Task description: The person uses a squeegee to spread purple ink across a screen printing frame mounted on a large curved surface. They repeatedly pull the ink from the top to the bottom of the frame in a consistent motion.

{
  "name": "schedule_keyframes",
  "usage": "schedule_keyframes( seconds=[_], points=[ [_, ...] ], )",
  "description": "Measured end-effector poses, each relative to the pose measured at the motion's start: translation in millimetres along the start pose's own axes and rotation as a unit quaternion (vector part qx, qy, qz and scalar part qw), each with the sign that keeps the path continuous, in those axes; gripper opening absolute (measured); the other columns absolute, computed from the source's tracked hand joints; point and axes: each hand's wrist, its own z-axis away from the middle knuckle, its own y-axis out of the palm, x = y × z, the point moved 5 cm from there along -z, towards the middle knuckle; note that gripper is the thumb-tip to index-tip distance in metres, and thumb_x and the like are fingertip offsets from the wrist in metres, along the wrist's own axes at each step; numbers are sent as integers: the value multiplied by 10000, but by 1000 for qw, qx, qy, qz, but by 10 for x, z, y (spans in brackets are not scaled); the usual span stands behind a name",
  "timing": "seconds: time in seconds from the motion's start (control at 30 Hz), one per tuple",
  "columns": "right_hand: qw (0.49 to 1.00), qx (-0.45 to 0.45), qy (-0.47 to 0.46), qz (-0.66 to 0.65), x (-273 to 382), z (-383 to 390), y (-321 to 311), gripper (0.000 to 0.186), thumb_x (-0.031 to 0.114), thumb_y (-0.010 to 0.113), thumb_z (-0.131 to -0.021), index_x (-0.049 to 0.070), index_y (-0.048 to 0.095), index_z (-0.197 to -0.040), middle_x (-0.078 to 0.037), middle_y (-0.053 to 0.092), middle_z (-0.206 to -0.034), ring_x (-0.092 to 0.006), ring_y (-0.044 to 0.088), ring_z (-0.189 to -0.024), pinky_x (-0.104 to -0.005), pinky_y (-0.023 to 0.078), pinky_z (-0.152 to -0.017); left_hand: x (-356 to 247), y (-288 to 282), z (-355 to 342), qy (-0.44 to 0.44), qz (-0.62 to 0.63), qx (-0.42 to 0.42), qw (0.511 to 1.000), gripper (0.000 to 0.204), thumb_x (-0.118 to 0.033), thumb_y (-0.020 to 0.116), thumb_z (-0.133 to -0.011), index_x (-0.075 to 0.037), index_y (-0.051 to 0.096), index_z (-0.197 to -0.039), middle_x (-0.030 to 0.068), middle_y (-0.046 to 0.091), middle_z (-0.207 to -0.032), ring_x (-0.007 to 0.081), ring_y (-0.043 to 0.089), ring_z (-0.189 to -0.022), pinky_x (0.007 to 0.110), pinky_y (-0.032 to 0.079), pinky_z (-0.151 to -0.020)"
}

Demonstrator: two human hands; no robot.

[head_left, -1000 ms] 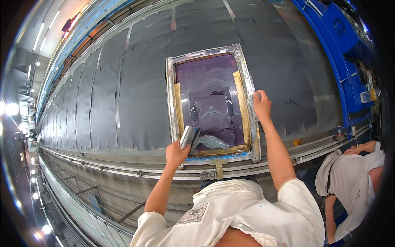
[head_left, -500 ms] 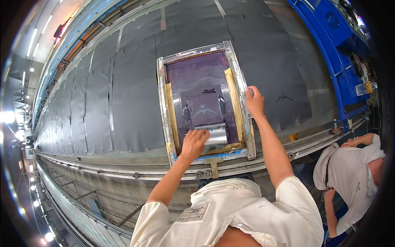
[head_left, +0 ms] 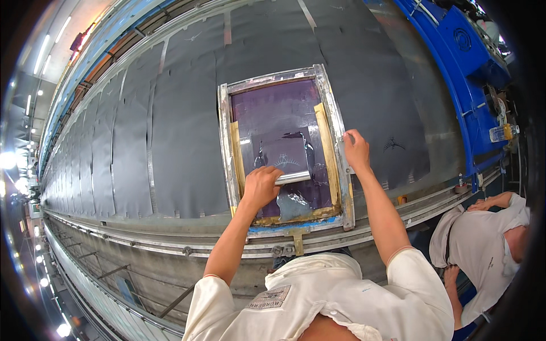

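Note:
A screen-printing frame [head_left: 334,122] with a metal rim lies on dark fabric sheets in front of me. Its purple mesh [head_left: 273,103] carries a pale arched motif and black ink streaks. Inside, my left hand [head_left: 261,186] grips one end of a silvery squeegee [head_left: 295,177], which rests crosswise on the mesh just below the motif. Grey ink [head_left: 292,208] is pooled on the near side of that blade. My right hand [head_left: 356,151] has its fingers curled at the frame's right edge. Yellowish tape [head_left: 326,145] runs along the inner sides.
Dark sheets [head_left: 182,131] cover the long table, and one at right bears a printed arched motif [head_left: 393,144]. A metal rail [head_left: 210,248] follows the near edge. Blue machinery [head_left: 455,74] stands at far right, with another person [head_left: 483,250] below it.
The squeegee in my left hand has moved slightly away from me and tilted, uncovering the grey ink near the frame's near end. My right hand stays at the frame's edge.

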Motion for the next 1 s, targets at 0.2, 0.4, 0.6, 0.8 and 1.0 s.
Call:
schedule_keyframes(
  seconds=[0.2,0.4,0.6,0.8,1.0],
  points=[
    [919,188,-346,10,1248,87,147,390,374,755,-898,75,725,-1146,-160,740,-1024,-365,682,-1032,-443,502,-961,328,-56,-635,-9,-9,10,1000,203,-124,772,-746,-115,753,-947,105,717,-902,360,699,-855,471,560,-754],
    [852,259,-408,203,1471,9,870,210,194,787,-804,62,662,-910,-146,717,-901,-359,670,-964,-473,495,-920,555,-73,-1000,-15,-15,-5,1000,181,-133,757,-765,-133,760,-946,105,725,-899,369,704,-836,477,561,-738],
    [852,201,-465,129,1064,910,651,150,6,673,-743,35,603,-872,-154,631,-818,-352,609,-866,-468,467,-818,109,134,-160,25,9,-45,999,313,3,697,-652,-99,737,-945,106,721,-904,327,708,-836,445,570,-762],
    [878,349,-320,67,874,1313,214,626,494,853,-803,62,685,-1225,-183,674,-1110,-386,618,-1101,-474,473,-992,-407,167,494,-7,-34,1,999,429,-15,800,-591,-125,745,-1003,13,717,-1022,245,664,-920,384,505,-808],
    [998,-54,28,-15,14,-28,-154,281,318,673,-974,59,690,-1082,-180,712,-1011,-406,661,-954,-494,508,-881,-423,229,512,-9,-38,-2,999,436,-47,822,-603,-134,735,-1022,14,692,-1069,240,618,-1033,409,457,-885]
  ],
)
